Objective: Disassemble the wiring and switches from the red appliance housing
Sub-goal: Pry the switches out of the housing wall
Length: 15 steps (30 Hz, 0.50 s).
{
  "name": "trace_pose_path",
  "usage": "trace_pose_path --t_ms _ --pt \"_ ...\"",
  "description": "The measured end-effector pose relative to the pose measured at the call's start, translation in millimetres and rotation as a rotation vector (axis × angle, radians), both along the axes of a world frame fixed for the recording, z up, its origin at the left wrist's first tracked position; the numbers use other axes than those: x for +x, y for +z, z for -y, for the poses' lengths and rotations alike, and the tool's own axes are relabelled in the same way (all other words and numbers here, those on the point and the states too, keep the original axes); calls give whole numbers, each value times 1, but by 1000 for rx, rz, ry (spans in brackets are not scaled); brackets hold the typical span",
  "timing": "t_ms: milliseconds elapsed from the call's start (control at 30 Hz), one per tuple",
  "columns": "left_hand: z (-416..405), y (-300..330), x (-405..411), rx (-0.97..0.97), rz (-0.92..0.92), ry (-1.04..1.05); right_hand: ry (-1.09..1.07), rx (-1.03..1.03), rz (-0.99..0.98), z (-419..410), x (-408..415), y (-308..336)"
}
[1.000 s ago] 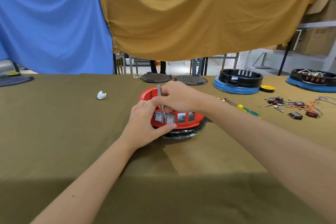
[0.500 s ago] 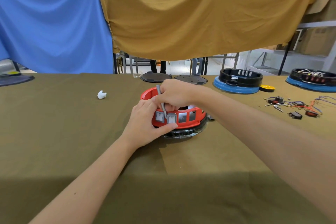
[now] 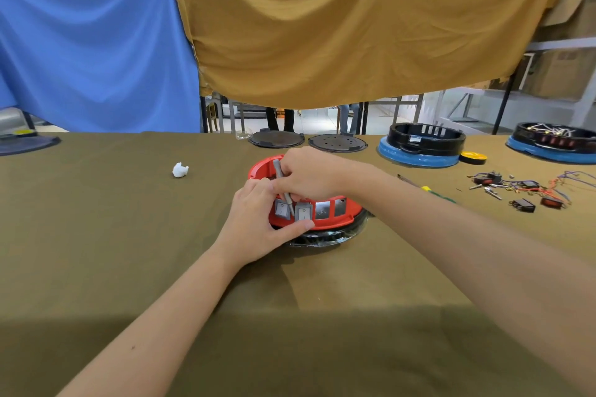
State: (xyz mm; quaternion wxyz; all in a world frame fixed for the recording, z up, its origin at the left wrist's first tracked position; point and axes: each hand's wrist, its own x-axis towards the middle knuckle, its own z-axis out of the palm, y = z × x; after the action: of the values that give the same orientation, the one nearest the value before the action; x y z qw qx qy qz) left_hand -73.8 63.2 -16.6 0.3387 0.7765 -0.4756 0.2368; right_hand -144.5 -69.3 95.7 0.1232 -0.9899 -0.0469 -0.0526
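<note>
- Forearms enter from the bottom corners of the frame and meet at picture centre over an olive table cloth (image 3: 129, 251).
- Left hand (image 3: 258, 224) grips the near left side of the red housing (image 3: 342, 214); its thumb lies under the lower rim and its fingers curl over the top edge.
- Right hand (image 3: 309, 176) reaches over the housing from the right and pinches a thin grey tool (image 3: 283, 190), which slants down, its tip between the two grey switches (image 3: 292, 211) in the housing's near wall.
- Two open slots (image 3: 329, 209) sit just right of those switches in the same wall.
- Red housing stands at frame centre on a dark round base (image 3: 325, 238), which shows under its near right edge.
- White wad (image 3: 180, 170) lies left of centre, well apart from the housing.
- Green-and-yellow screwdriver (image 3: 432, 192) lies partly hidden behind the right forearm.
- Loose wires and switches (image 3: 522, 190) are scattered at middle right.
- Two dark discs (image 3: 306, 140) lie beyond the housing at the table's far edge.
- Black ring on a blue base (image 3: 419, 148) stands to their right, a yellow roll (image 3: 473, 157) just beside it; another such unit (image 3: 554, 143) sits at the right edge.
- Blue cloth (image 3: 90, 42) hangs upper left, a mustard cloth (image 3: 354, 26) upper right.
</note>
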Motion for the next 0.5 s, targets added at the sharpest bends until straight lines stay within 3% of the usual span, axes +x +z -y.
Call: trace_pose_path --t_ms 333,400,500 --pt "-1 2 0 10 -30 4 1 -71 -15 -8 9 2" --pt "-1 2 -1 -2 -14 -19 -14 31 54 -3 0 -1" --pt "-2 3 -2 3 -23 -18 -49 347 234 12 -23 -5"
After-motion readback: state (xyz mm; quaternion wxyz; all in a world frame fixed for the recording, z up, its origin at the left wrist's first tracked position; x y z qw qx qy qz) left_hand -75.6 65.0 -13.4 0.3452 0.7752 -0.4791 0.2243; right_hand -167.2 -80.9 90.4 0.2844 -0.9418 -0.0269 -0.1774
